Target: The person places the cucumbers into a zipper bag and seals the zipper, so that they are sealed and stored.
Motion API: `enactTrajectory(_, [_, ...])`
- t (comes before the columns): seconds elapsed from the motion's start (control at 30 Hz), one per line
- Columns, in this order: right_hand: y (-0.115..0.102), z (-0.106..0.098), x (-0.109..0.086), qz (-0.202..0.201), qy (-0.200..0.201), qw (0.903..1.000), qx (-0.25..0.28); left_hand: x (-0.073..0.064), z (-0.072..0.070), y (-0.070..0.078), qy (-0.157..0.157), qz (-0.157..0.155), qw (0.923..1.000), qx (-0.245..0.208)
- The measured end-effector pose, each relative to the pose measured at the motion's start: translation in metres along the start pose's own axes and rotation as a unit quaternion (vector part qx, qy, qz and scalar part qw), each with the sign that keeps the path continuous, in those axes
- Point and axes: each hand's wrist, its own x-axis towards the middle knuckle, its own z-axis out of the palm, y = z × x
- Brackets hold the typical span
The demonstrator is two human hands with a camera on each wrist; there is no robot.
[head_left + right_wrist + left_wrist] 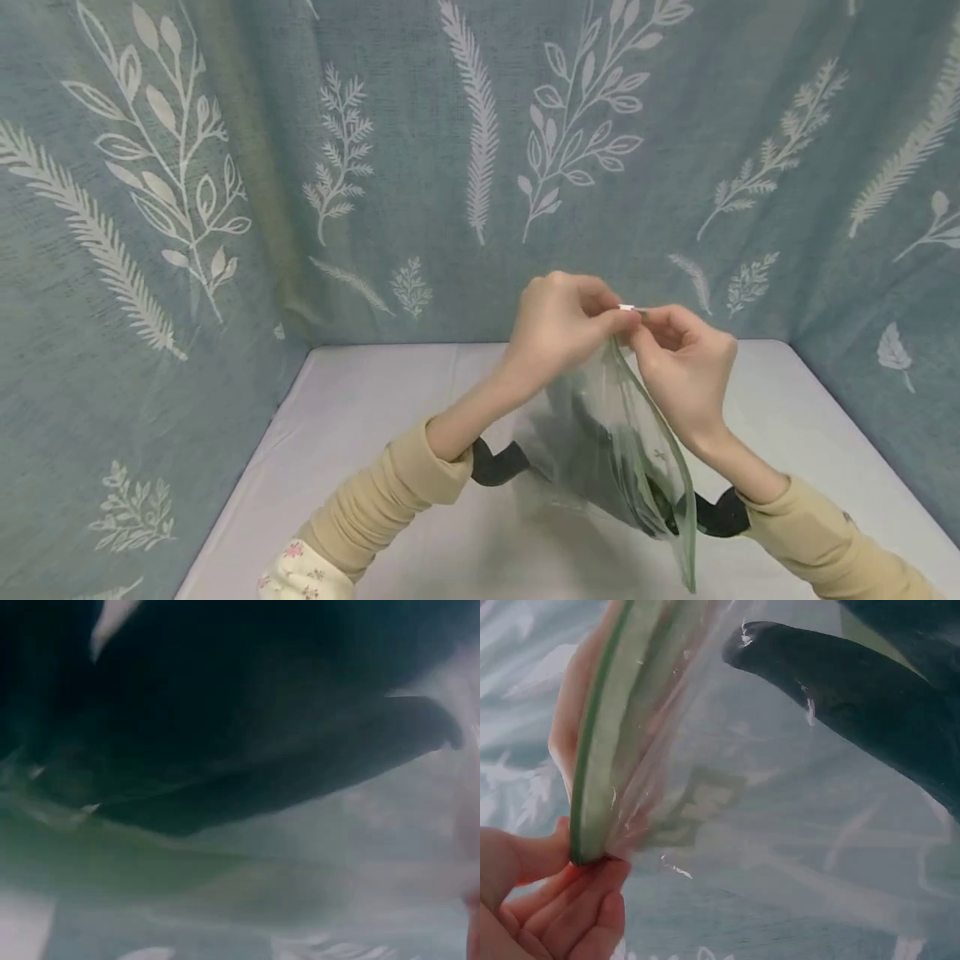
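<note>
A clear plastic zip bag (581, 392) with a green-edged mouth hangs from both hands, its lower part over the white tabletop. Something dark, soft-looking and folded (855, 697) fills it; its kind is hard to tell through the plastic. At the bag's top corner, my left hand (558, 321) pinches the edge between thumb and fingers, beside a small white piece (627, 308). Close against it, my right hand (690, 367) pinches the same corner from the other side. The green strip (596, 765) runs up from pinching fingertips in the left wrist view.
A white-covered table (390, 383) lies beneath. Blue-green curtains (420, 167) with a white leaf print stand behind it and along both sides. Dark curved wrist mounts (498, 462) sit below the wrists, near the bag.
</note>
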Motion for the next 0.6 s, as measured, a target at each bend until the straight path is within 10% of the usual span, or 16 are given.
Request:
enactTrajectory(0.43, [-0.015,-0.003,0.004,-0.02,-0.041,0.9988,0.015,0.003,-0.017,-0.014,-0.063,0.052,0.9923,-0.093])
enactTrajectory(0.6, [-0.011,-0.003,0.0,-0.013,-0.063,0.9972,0.039,0.004,-0.01,-0.032,-0.065,0.148,0.9811,-0.106])
